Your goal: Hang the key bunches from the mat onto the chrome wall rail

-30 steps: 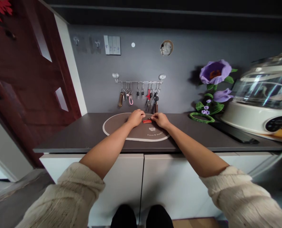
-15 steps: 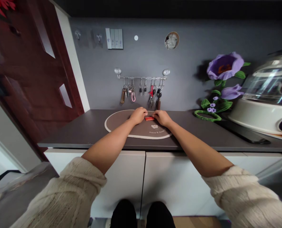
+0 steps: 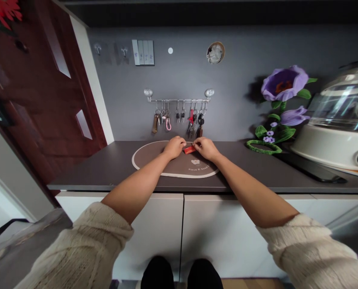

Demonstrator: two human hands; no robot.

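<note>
A small flat red packet (image 3: 189, 149) lies between my hands, low over a brown oval mat (image 3: 150, 160) with a pale border. My right hand (image 3: 206, 147) is closed, thumb and fingers pinching the packet's right end, which tilts up slightly. Close by the packet's left end is my left hand (image 3: 175, 147), its fingers curled together. Whatever those left fingers hold, if anything, is hidden. The mat carries a white printed motif and lettering near its front right edge.
Behind the mat, several keys (image 3: 167, 120) hang from a clear hook rail (image 3: 179, 100) on the grey wall. To the right stand purple fabric flowers (image 3: 284, 84), a black flat device (image 3: 314, 168) and a white appliance (image 3: 326, 148) with a clear top. White cabinet doors (image 3: 149, 224) are below the counter.
The red packet has turned a little, its right end rising toward my right hand. Both hands stay nearly in place; the view has shifted slightly.
</note>
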